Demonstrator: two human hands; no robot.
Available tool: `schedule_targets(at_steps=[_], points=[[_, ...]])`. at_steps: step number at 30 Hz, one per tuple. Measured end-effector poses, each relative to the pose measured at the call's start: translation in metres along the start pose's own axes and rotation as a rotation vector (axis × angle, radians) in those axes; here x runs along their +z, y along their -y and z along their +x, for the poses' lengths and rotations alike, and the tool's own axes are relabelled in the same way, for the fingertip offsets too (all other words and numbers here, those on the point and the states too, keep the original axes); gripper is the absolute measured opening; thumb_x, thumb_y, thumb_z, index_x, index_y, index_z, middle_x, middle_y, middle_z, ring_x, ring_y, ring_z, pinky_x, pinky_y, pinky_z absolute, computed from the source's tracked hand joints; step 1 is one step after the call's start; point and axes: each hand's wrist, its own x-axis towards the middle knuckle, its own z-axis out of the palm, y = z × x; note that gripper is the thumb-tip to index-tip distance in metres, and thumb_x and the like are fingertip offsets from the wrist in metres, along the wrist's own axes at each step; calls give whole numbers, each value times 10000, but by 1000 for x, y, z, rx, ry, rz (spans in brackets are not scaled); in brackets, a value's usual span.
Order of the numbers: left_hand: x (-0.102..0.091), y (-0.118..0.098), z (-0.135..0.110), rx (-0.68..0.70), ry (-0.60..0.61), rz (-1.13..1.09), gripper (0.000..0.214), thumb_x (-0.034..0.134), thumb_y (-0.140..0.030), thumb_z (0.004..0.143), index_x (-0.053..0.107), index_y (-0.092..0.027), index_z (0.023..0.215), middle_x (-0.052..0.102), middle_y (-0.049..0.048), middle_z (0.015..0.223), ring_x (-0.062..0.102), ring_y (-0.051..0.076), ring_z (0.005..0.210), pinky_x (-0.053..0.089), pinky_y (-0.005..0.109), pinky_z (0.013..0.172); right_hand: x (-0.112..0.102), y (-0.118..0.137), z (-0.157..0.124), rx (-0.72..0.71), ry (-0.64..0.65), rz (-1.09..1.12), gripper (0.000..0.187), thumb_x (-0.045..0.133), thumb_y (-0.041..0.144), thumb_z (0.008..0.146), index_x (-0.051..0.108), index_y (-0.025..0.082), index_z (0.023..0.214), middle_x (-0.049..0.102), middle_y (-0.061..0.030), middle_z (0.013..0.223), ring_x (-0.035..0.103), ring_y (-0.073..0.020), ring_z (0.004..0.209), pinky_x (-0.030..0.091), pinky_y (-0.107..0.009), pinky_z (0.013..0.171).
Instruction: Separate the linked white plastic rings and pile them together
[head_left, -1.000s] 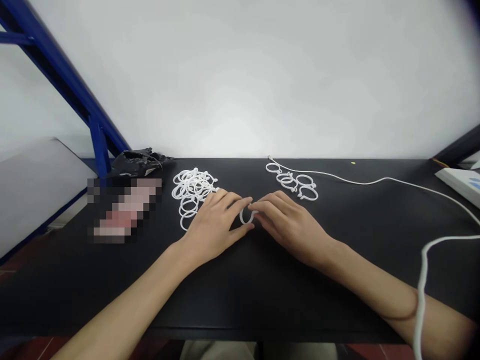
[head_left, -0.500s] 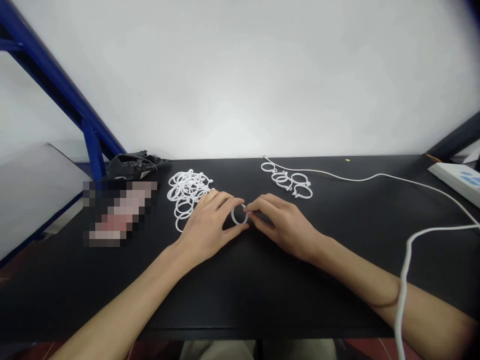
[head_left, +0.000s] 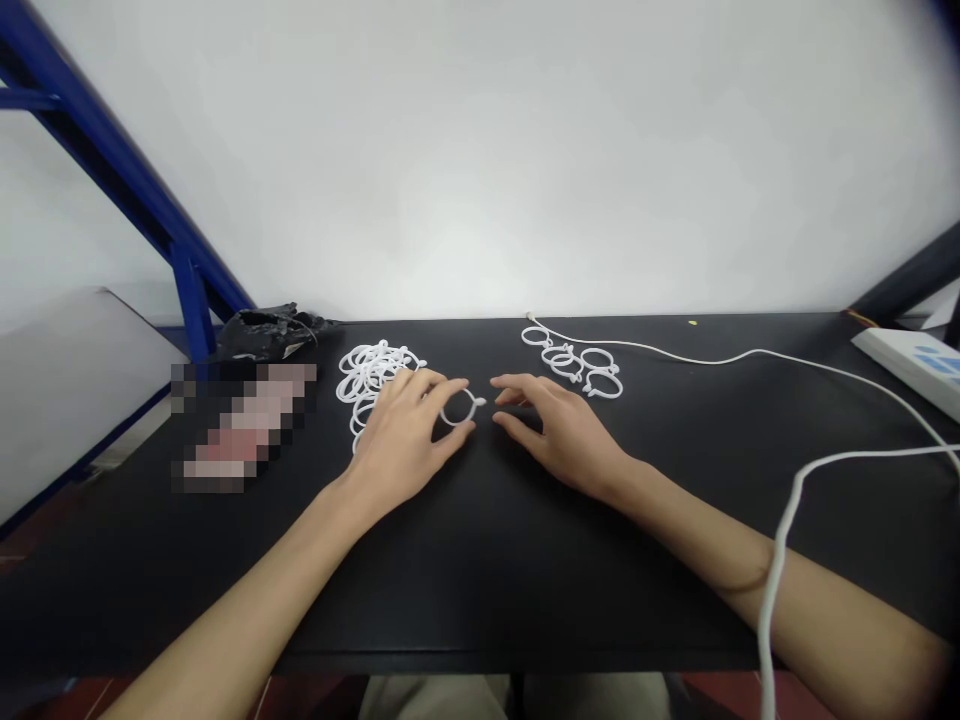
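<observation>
Between the thumb and fingers of my left hand (head_left: 409, 425) is a thin white ring (head_left: 459, 420), its small knob pointing right. The hand is closed around the ring's edges. My right hand (head_left: 562, 430) is just right of the knob, its thumb and fingers apart and holding nothing. Behind and left of my left hand lies a tangled pile of similar white rings (head_left: 367, 370), partly hidden by that hand. Several more white rings (head_left: 574, 362) lie in a loose cluster behind my right hand, some overlapping.
A white cable (head_left: 697, 357) runs along the back of the black table (head_left: 465, 590) and loops over my right forearm. A white box-like object (head_left: 911, 365) sits at the right edge. At the left are a crumpled black plastic bag (head_left: 266, 330), a pixelated patch and a blue metal frame (head_left: 127, 170).
My right fingers have let go of the ring and spread apart. My left hand has shifted slightly left with the ring, whose knob now shows.
</observation>
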Motion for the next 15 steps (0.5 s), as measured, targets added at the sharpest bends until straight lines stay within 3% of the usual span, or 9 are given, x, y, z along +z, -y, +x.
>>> schedule_targets(at_steps=[8,12,15], points=[[-3,27,-2,-216,-1,214,417,561,-385,882,565,-217,1264,555,142,1187,467,369,1094,446,554,883,-3,-11,1,72,40,-71,285,588,279,897,582,207,1172,677,-53,996,600,-221,997,503,-423,893],[-21,36,-17,-209,72,181,507,560,-484,880,507,-243,1322,506,111,1317,448,354,1160,410,548,973,-4,-10,1,79,78,-67,272,581,292,900,592,199,1155,678,-54,1007,581,-228,1010,500,-411,892],[-34,44,-37,-162,143,183,688,548,-586,858,379,-246,1431,435,123,1417,385,364,1283,364,559,1044,-3,-9,1,71,104,-81,257,570,289,905,600,183,1137,672,-61,1016,569,-231,1010,495,-409,899]])
